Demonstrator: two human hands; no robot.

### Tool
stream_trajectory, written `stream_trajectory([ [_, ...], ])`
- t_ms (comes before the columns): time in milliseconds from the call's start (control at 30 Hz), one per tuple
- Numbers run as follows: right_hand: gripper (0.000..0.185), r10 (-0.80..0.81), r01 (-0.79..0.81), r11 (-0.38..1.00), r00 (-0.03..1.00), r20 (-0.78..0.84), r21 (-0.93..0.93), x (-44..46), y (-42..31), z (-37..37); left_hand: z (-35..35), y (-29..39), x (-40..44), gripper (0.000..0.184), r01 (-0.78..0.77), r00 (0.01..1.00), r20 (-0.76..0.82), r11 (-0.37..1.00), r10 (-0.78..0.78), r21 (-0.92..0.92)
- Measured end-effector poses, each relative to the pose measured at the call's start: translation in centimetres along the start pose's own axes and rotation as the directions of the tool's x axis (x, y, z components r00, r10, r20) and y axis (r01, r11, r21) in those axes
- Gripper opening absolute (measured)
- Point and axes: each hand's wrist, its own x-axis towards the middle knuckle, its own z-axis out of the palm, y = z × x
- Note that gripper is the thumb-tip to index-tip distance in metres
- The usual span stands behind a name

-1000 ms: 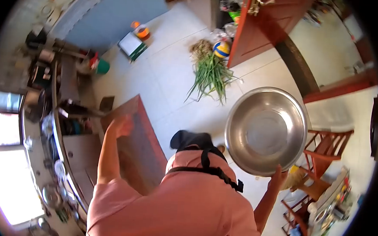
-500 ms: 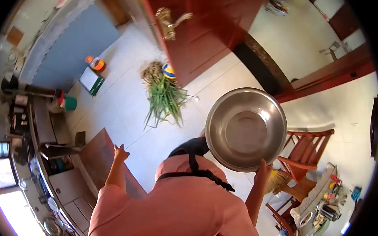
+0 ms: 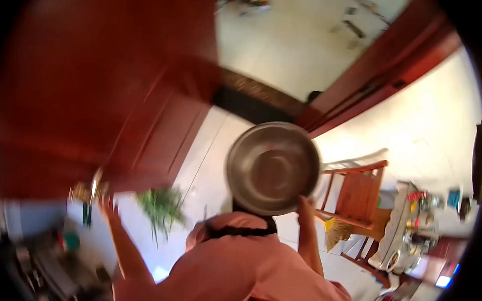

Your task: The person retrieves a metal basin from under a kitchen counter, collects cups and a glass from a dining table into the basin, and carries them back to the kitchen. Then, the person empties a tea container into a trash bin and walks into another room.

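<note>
My right hand (image 3: pixel 305 209) grips the near right rim of a wide steel basin (image 3: pixel 273 168), thumb over the edge. Nothing lies inside the basin, which hangs in front of my body above the floor. My left hand (image 3: pixel 107 206) is raised beside the brass handle (image 3: pixel 93 190) of a red door (image 3: pixel 108 89). Its fingers are blurred, and whether they touch the door or its handle is unclear.
Green leafy stalks (image 3: pixel 161 209) lie on the floor near the door edge. A dark threshold (image 3: pixel 260 100) crosses the doorway ahead, beside a red frame (image 3: pixel 381 76). To the right stand a wooden chair (image 3: pixel 356 194) and a cluttered table (image 3: pixel 392 229).
The view has turned right and come closer to the door, which now fills the upper left. My left hand has come up beside the door handle. The basin remains in my right hand.
</note>
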Motion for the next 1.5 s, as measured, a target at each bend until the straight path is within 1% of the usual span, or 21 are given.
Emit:
stream_trajectory([
  [33, 0.036, 0.090, -0.103, 0.961, 0.994, 0.060, 0.257, 1.3, -4.4, 2.3, -0.9, -1.8, 0.6, 0.032, 0.044, 0.999, 0.022, 0.998, -0.043, -0.041],
  [100, 0.037, -0.039, 0.022, 0.844, 0.999, 0.019, 0.536, 6.5, -7.3, 6.6, -4.2, -7.0, 1.8, 0.024, 0.171, 0.985, 0.059, 0.974, -0.164, -0.150],
  [133, 0.039, 0.010, -0.053, 0.865, 0.996, 0.089, 0.498, 8.3, -9.8, 7.2, -7.4, -10.6, 2.8, 0.023, 0.299, 0.942, 0.227, 0.924, -0.246, -0.238],
  [167, 0.041, 0.051, -0.123, 0.884, 0.984, 0.168, 0.451, 10.7, -12.9, 7.9, -0.7, -9.8, -0.5, 0.023, 0.249, 0.899, -0.325, 0.953, -0.294, -0.172],
  [233, 0.043, -0.017, -0.060, 0.891, 0.986, 0.164, 0.450, 15.1, -17.8, 9.6, -1.9, -15.1, 0.2, 0.022, 0.488, 0.852, -0.121, 0.857, -0.509, -0.167],
  [300, 0.046, -0.004, -0.060, 0.927, 0.985, 0.170, 0.370, 19.8, -21.5, 10.8, 3.2, -15.8, 3.9, 0.020, 0.605, 0.778, -0.209, 0.797, -0.592, -0.006],
  [333, 0.046, -0.010, -0.049, 0.930, 0.987, 0.157, 0.365, 21.1, -25.1, 10.9, 4.5, -13.2, 11.3, 0.033, 0.692, 0.718, 0.196, 0.659, -0.667, -0.294],
  [367, 0.046, -0.019, -0.035, 0.931, 0.989, 0.144, 0.364, 22.0, -28.3, 10.8, 6.9, -11.6, 16.3, 0.051, 0.789, 0.614, 0.582, 0.400, -0.534, -0.466],
  [467, 0.048, -0.116, 0.080, 0.912, 0.991, 0.066, 0.402, 29.6, -30.2, 13.2, 20.6, -11.0, 16.5, 0.043, 0.679, 0.695, 0.257, 0.731, -0.671, 0.071],
  [533, 0.048, -0.187, 0.170, 0.892, 0.982, -0.002, 0.419, 34.3, -31.4, 14.1, 28.9, -10.5, 15.7, 0.038, 0.680, 0.630, 0.227, 0.669, -0.742, 0.300],
  [567, 0.046, -0.116, 0.071, 0.821, 0.992, 0.043, 0.566, 34.6, -34.8, 13.7, 32.5, -9.9, 16.9, 0.036, 0.666, 0.601, 0.243, 0.645, -0.761, 0.374],
  [667, 0.043, -0.003, 0.025, 0.864, 0.999, -0.044, 0.502, 40.0, -36.1, 13.8, 44.4, -7.0, 22.7, 0.029, 0.572, 0.500, 0.308, 0.576, -0.809, 0.584],
  [833, 0.044, 0.062, 0.074, 0.855, 0.968, -0.243, 0.514, 46.7, -40.3, 12.2, 65.1, -2.0, 33.6, 0.018, 0.202, 0.306, 0.452, 0.521, -0.838, 0.829],
  [867, 0.043, 0.152, -0.006, 0.828, 0.965, -0.214, 0.561, 46.5, -43.1, 11.4, 69.9, -0.7, 35.6, 0.016, 0.075, 0.309, 0.464, 0.508, -0.830, 0.858],
  [933, 0.043, 0.254, -0.084, 0.813, 0.942, -0.220, 0.577, 49.2, -43.9, 11.3, 79.9, -1.3, 36.4, 0.030, -0.023, 0.817, 0.397, 0.664, -0.418, 0.747],
  [1100, 0.047, 0.404, -0.193, 0.682, 0.904, -0.143, 0.706, 59.7, -45.5, 10.8, 98.6, 2.5, 42.4, 0.031, -0.454, 0.791, 0.588, 0.485, -0.165, 0.747],
  [1200, 0.053, 0.373, -0.178, 0.759, 0.907, -0.195, 0.626, 67.4, -47.7, 10.6, 106.3, 2.4, 42.9, 0.029, -0.587, 0.763, 0.642, 0.328, -0.083, 0.740],
  [1300, 0.059, 0.364, -0.146, 0.816, 0.881, -0.302, 0.559, 74.9, -51.3, 9.6, 111.2, 5.0, 38.0, 0.016, 0.051, 0.807, 0.347, 0.642, -0.477, 0.765],
  [1367, 0.058, 0.345, -0.175, 0.705, 0.932, -0.116, 0.688, 81.4, -51.1, 9.2, 113.7, 4.0, 39.7, 0.024, 0.216, 0.648, 0.496, 0.764, -0.578, 0.608],
  [1433, 0.058, 0.347, -0.208, 0.686, 0.936, -0.062, 0.697, 84.4, -57.0, 6.2, 117.9, 4.8, 37.7, 0.034, 0.203, 0.751, 0.419, 0.782, -0.511, 0.590],
  [1500, 0.055, 0.254, -0.125, 0.695, 0.964, -0.079, 0.708, 89.7, -59.5, 4.7, 124.1, 6.3, 35.4, 0.043, 0.217, 0.720, 0.476, 0.816, -0.505, 0.536],
])
